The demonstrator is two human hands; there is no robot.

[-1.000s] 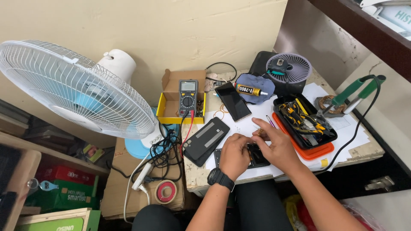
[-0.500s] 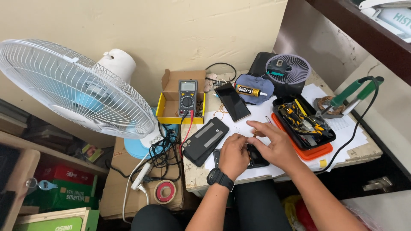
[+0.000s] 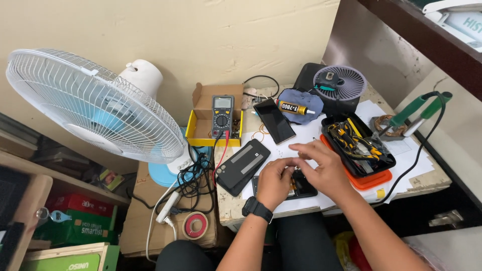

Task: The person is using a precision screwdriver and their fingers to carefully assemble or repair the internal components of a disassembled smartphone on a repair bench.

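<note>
An opened phone (image 3: 301,184), dark and lying flat on white paper near the front edge of the table (image 3: 226,211), is being worked on with both hands. The step in hand appears to be fine work inside the open device; what is picked or pressed there cannot be made out. A steady hold and a small, precise movement of the fingertips would seem to be called for next.

The left hand (image 3: 273,183), a dark watch on its wrist, is laid on the phone's left part with its fingers curled down onto it; a closed grip cannot be confirmed. The right hand (image 3: 324,170) is arched over the phone's right part, palm down, fingers (image 3: 301,148) stretched loosely toward the left and holding nothing that can be seen.

Just left of the hands a black flat device (image 3: 242,166) lies at a slant. To the right a black tool tray on an orange lid (image 3: 357,150) is seen. Farther back lie a dark phone (image 3: 274,120), a multimeter (image 3: 222,116) in a yellow box, a glue tube (image 3: 293,108) and a small round fan (image 3: 340,83). A large white fan (image 3: 95,108) stands far left.
</note>
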